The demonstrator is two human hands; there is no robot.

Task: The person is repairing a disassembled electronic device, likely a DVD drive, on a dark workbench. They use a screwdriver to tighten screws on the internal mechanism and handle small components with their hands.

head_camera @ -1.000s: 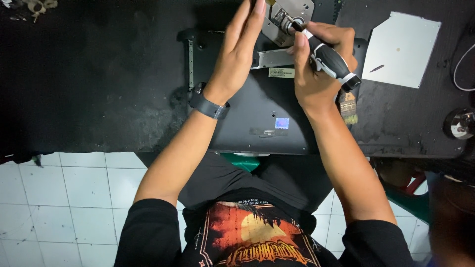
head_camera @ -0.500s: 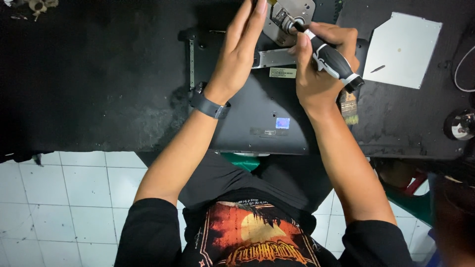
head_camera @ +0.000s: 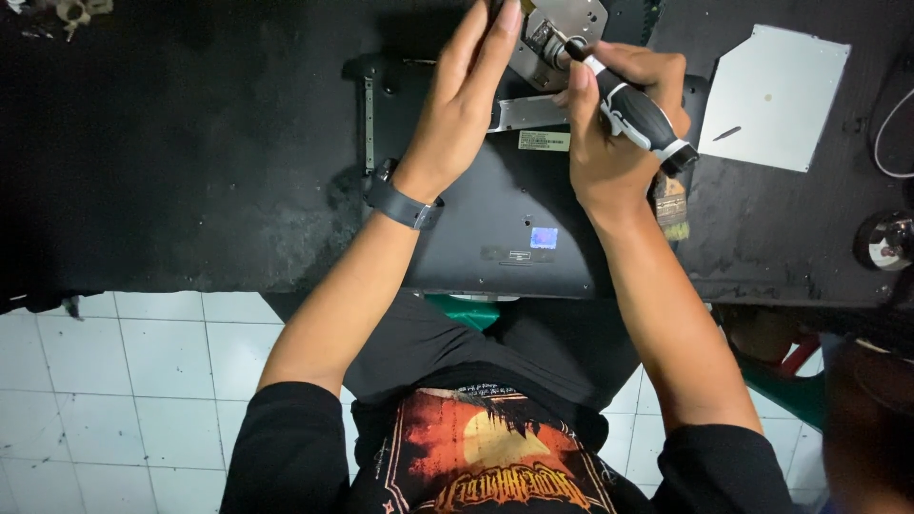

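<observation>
The laptop [head_camera: 495, 228] lies upside down on the black bench [head_camera: 190, 143], its near edge overhanging toward the person's lap, and serves as the landmark here.

Over the laptop's near-middle base, the left forearm comes in with a dark watch [head_camera: 405, 202] at the wrist. The left hand [head_camera: 466, 105] lies flat on the laptop's far half, fingers straight and pressed together, pointing away toward the far edge; it pins rather than grips, its fingertips ending just beside the metal plate [head_camera: 562, 29].

Right of it, over the same far half, the right hand [head_camera: 609, 133] is wrapped around a screwdriver [head_camera: 633, 114], fingers curled and closed on the black-and-grey handle. The tool's long axis runs diagonally: the butt points toward the laptop's right edge and the person, the shaft toward the far left. Its tip meets the plate at a small round fitting, just across from the left fingertips. So the worked spot lies ahead of both hands, at the laptop's far edge, with the right hand the one bearing on it. Whether the tip is seated in a screw is too small to tell.

A brush [head_camera: 671, 205] peeks out beside the laptop's right edge, under the right wrist. Farther right of the laptop, well apart, lies a flat grey panel [head_camera: 771, 100].
</observation>
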